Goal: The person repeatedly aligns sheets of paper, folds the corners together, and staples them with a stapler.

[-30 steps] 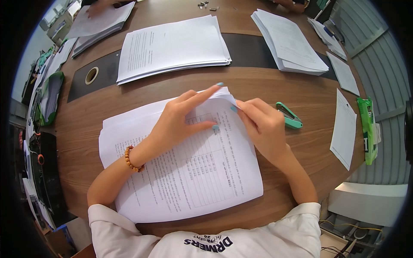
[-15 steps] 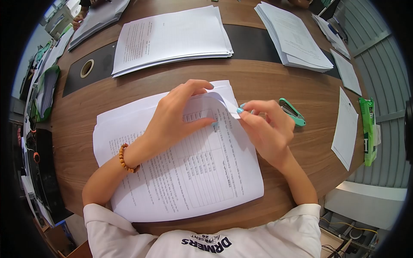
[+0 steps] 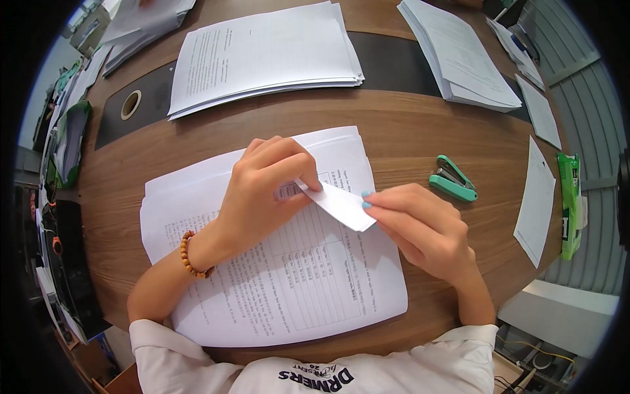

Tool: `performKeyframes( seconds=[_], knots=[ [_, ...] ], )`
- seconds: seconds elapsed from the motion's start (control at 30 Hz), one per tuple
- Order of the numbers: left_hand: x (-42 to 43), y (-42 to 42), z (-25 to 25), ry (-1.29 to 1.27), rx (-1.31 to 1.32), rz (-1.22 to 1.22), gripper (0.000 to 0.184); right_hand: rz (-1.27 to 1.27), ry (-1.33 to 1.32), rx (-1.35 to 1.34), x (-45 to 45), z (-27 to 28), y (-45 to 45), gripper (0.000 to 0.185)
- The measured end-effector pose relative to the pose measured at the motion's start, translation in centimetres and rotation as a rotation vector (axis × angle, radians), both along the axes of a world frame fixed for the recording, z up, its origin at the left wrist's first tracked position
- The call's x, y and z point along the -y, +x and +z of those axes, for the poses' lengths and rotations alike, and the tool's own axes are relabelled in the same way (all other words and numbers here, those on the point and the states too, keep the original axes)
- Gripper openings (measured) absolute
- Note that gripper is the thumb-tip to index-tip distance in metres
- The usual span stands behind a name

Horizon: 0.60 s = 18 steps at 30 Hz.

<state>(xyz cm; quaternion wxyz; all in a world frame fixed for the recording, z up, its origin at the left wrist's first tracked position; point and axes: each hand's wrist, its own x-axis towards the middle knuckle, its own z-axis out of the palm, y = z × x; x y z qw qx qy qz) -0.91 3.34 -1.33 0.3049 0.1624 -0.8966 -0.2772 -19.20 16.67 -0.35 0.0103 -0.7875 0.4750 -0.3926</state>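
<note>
A stack of printed sheets [image 3: 262, 282] lies slanted in front of me. Its upper right corner is folded over as a white flap [image 3: 341, 207]. My left hand [image 3: 266, 184], with a bead bracelet at the wrist, pinches the left end of this fold between thumb and fingers. My right hand [image 3: 420, 226] grips the flap's right end with thumb and fingertips. Just right of the stack, beyond my right hand, a green stapler [image 3: 454, 178] rests on the table. The underside of the fold is hidden.
Two thick paper stacks [image 3: 262, 56] [image 3: 459, 59] lie across the far side. A tape roll [image 3: 131, 105] is at left, near more papers [image 3: 141, 26]. Single sheets [image 3: 535, 203] and a green packet [image 3: 569, 207] line the table's right edge [image 3: 499, 282].
The page corner has been folded down toward me. My left hand has closed onto the fold, and my right hand has moved nearer my body with the corner.
</note>
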Motion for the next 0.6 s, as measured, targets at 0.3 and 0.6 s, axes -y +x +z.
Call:
performKeyframes(
  seconds=[0.3, 0.6],
  knots=[
    [0.1, 0.1, -0.1, -0.04, 0.005, -0.022, 0.026, 0.025, 0.083, 0.149, 0.6, 0.6, 1.2, 0.016],
    [0.1, 0.0, -0.2, -0.043, -0.012, -0.027, 0.029, 0.045, 0.4, 0.359, 0.7, 1.0, 0.3, 0.014]
  ],
)
